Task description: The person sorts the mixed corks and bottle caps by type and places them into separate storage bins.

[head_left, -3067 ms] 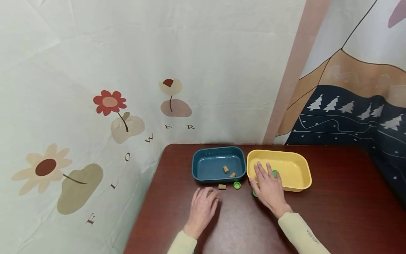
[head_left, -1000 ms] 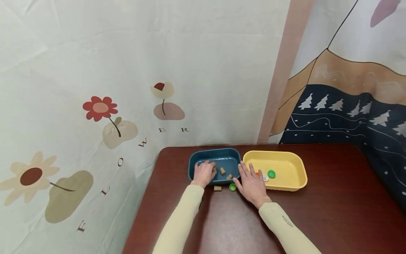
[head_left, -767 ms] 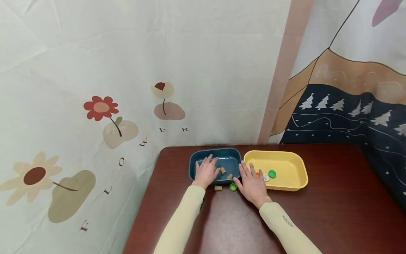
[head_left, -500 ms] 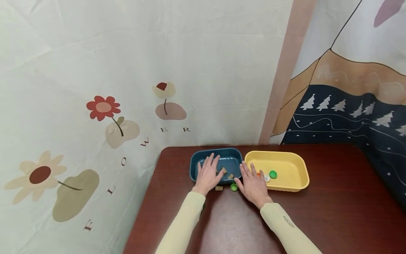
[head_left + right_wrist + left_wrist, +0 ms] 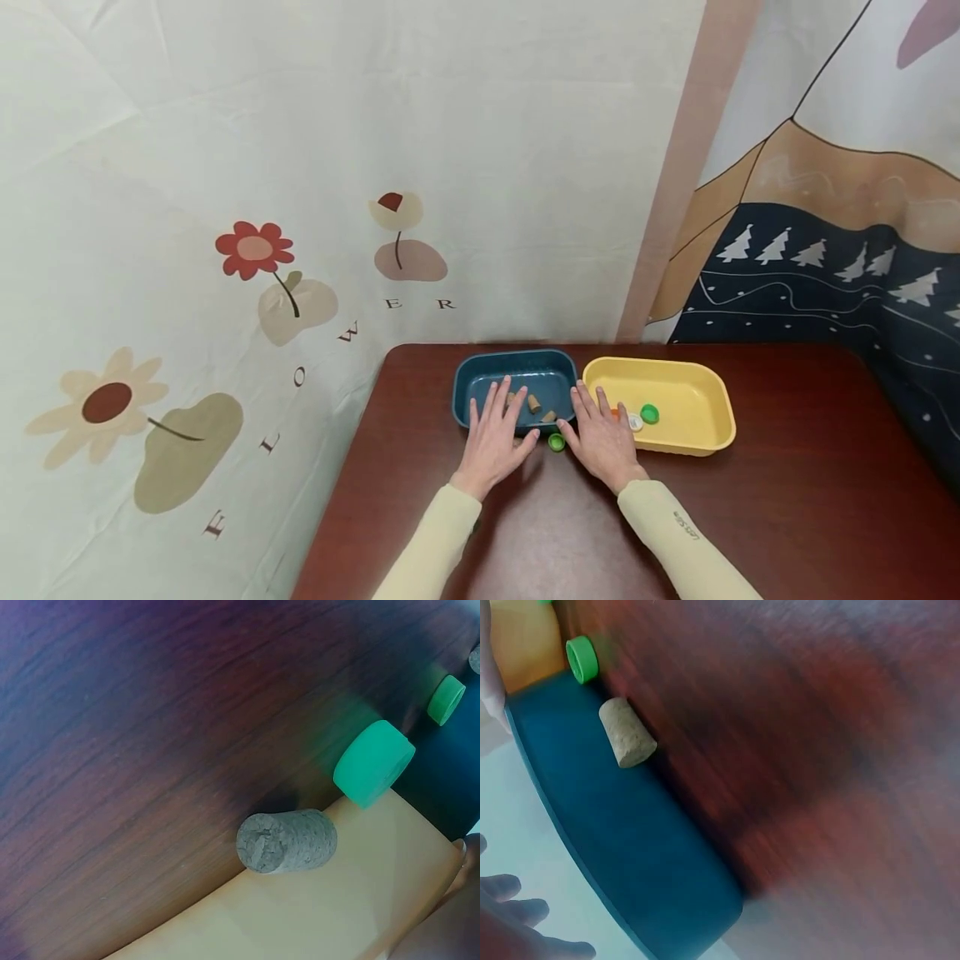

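Note:
My left hand (image 5: 491, 446) hovers with spread fingers over the front edge of the blue tray (image 5: 480, 364), holding nothing. Inside that tray lie three corks, one of them (image 5: 534, 404) near the middle. In front of it, a cork (image 5: 627, 733) and a green bottle cap (image 5: 583, 659) lie on the table. My right hand (image 5: 603, 442) extends its fingers over the left front corner of the yellow tray (image 5: 720, 408). Beneath it, the right wrist view shows another cork (image 5: 289, 840) and a green cap (image 5: 375, 763) outside the yellow tray's wall.
In the yellow tray are a green cap (image 5: 650, 413), a white cap (image 5: 635, 422) and an orange cap (image 5: 615, 413), partly behind the right fingers. Both trays stand side by side toward the back of the dark red table (image 5: 570, 533). A printed cloth (image 5: 525, 167) hangs behind.
My left hand went into the blue tray, released a cork there, spread its fingers and has drawn back toward the front edge. The right hand shifted left earlier and has since stayed almost still.

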`<move>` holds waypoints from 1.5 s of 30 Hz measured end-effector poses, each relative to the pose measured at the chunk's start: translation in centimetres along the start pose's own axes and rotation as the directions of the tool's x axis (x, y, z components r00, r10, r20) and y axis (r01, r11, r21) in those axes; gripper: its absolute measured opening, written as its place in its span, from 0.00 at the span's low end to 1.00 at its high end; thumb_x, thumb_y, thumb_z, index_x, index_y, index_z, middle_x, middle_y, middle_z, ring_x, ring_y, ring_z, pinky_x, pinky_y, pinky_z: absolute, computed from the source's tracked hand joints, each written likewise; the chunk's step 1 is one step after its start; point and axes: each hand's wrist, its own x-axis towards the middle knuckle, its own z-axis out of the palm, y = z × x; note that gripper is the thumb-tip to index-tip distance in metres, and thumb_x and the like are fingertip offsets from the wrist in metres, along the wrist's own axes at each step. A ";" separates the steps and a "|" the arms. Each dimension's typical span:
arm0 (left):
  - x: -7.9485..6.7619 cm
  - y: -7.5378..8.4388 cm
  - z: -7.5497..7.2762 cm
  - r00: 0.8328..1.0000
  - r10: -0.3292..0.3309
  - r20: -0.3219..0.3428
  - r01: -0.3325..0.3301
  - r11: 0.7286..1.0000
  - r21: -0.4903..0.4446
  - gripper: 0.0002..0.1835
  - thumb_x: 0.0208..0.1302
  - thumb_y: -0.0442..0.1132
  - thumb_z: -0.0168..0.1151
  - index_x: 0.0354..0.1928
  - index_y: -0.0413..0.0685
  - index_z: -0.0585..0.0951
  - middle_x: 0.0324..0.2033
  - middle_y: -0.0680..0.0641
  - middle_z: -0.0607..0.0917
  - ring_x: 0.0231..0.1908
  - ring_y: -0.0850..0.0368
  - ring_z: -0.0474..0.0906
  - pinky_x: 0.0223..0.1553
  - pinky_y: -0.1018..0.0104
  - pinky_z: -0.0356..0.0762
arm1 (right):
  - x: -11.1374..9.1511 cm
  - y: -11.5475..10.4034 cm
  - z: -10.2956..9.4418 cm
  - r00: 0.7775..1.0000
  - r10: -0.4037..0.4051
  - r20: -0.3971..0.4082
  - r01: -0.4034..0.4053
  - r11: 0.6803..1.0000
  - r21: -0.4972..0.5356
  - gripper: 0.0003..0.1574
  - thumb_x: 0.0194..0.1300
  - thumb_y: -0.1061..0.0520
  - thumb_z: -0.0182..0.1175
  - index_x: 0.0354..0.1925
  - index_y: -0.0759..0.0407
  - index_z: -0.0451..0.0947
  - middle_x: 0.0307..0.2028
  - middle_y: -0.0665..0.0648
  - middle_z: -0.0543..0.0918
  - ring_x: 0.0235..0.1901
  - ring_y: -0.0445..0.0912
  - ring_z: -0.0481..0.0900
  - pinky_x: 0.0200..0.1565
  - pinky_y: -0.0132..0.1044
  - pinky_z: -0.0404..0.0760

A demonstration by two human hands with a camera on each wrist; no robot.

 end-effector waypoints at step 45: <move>-5.7 1.9 0.6 0.949 0.148 0.280 -0.177 0.981 0.080 0.37 0.68 0.70 0.55 0.73 0.62 0.74 0.75 0.46 0.68 0.73 0.41 0.65 0.66 0.29 0.63 | -0.1 0.0 0.1 1.000 -0.005 0.003 0.005 1.000 0.002 0.47 0.79 0.32 0.47 0.80 0.59 0.57 0.80 0.60 0.56 0.77 0.65 0.55 0.70 0.70 0.55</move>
